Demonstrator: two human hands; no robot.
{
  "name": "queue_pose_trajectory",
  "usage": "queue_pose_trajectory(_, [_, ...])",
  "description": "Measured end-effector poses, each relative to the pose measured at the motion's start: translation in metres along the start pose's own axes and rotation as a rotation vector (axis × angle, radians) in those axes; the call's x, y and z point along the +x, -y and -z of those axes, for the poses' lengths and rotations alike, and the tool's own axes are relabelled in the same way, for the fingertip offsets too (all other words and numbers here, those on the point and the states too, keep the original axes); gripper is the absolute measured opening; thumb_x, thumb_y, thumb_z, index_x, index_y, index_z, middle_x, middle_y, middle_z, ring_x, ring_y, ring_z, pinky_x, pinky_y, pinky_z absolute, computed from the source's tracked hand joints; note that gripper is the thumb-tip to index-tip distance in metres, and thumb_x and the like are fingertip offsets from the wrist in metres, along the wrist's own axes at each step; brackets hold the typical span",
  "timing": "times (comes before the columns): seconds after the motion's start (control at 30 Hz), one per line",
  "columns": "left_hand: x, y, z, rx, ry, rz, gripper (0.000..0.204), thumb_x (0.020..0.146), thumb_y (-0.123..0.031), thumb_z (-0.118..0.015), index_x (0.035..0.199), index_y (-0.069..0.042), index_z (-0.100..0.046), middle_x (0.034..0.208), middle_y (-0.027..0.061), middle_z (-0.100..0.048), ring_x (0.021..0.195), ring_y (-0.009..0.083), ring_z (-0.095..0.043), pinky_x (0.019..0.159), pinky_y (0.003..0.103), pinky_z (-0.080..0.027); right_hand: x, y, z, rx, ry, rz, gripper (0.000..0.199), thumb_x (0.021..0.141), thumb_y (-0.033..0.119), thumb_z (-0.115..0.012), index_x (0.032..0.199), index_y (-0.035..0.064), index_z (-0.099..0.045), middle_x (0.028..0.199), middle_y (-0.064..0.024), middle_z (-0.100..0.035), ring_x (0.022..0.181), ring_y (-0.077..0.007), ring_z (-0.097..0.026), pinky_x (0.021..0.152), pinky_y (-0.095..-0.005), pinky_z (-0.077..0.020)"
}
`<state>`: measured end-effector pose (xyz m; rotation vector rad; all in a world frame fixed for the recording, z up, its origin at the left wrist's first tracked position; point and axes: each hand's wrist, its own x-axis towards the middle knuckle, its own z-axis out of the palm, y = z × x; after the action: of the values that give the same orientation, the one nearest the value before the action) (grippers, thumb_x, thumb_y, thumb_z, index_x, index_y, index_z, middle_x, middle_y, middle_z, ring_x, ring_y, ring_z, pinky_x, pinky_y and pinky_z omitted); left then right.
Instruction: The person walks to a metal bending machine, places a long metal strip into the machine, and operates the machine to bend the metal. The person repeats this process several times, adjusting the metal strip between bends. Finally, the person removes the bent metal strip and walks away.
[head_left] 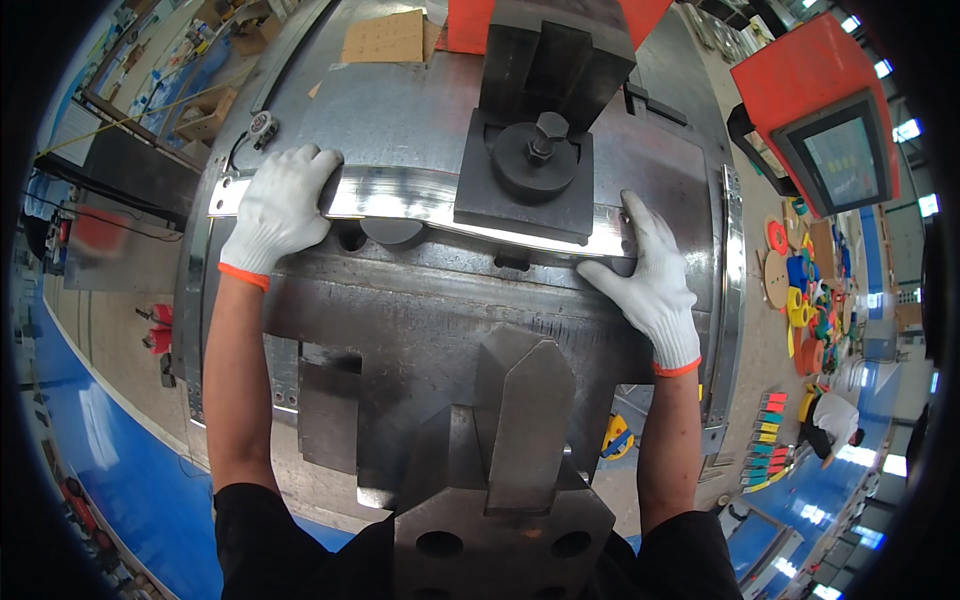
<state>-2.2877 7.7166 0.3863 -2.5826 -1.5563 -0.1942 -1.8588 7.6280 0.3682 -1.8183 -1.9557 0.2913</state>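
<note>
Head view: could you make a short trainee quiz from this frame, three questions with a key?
1. Which thing hides part of the metal strip between the hands?
A) cardboard piece
B) dark block with a bolt
C) red-cased screen
2. True or false: the left hand is near the strip's right end.
3. What colour is the wrist cuff on the right hand?

Key: 1. B; 2. False, it is near the left end; 3. Orange.
</note>
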Motion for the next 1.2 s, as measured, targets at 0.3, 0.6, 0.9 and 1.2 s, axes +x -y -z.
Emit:
queue_pose_trajectory(0.3, [0.0006,-0.0024,0.0021,0.011,0.051,0.043,0.044,0.076,-0.002,-0.069,0.120,-0.006,-0.065,0.105,0.0170,-0.065,0.105,0.0400,-0.064,0.093,0.047,-0.052,0.0004,0.0021,0.0011,0.035,-0.017,0.021,0.097,0.072,0.036,-0.093,0.154,0.0089,-0.049,0.141,-0.0257,-0.061,0.132,-0.0415,-0.059,0.115,-0.0466,-0.0481])
queue_pose_trajectory(0.6, [0.0005,0.0001,0.0003,0.007,-0.004,-0.012,0.045,0.074,-0.006,-0.069,0.120,-0.004,-0.066,0.100,0.0176,-0.065,0.098,0.0396,-0.064,0.090,0.047,-0.052,-0.0001,0.0026,0.0003,-0.038,-0.026,0.018,0.096,0.072,0.037,-0.092,0.154,0.0090,-0.050,0.144,-0.0246,-0.060,0.137,-0.0416,-0.056,0.117,-0.0473,-0.0467])
queue_pose_trajectory(0.9, [0.0025,-0.0006,0.0027,0.005,-0.009,-0.024,0.045,0.075,-0.006,-0.069,0.120,-0.004,-0.067,0.100,0.0171,-0.066,0.099,0.0388,-0.065,0.091,0.047,-0.052,0.0003,-0.0002,0.0006,0.000,-0.016,0.021,0.097,0.072,0.037,-0.092,0.154,0.0089,-0.049,0.145,-0.0245,-0.060,0.139,-0.0419,-0.055,0.117,-0.0481,-0.0461])
queue_pose_trajectory(1.2, [0.0022,-0.0006,0.0024,0.006,-0.024,-0.027,0.042,0.074,-0.006,-0.069,0.116,-0.004,-0.067,0.099,0.0173,-0.065,0.098,0.0390,-0.065,0.090,0.047,-0.052,0.0003,0.0025,0.0018,0.018,-0.015,0.011,0.096,0.071,0.036,-0.093,0.153,0.0087,-0.050,0.142,-0.0234,-0.062,0.136,-0.0418,-0.057,0.116,-0.0478,-0.0469])
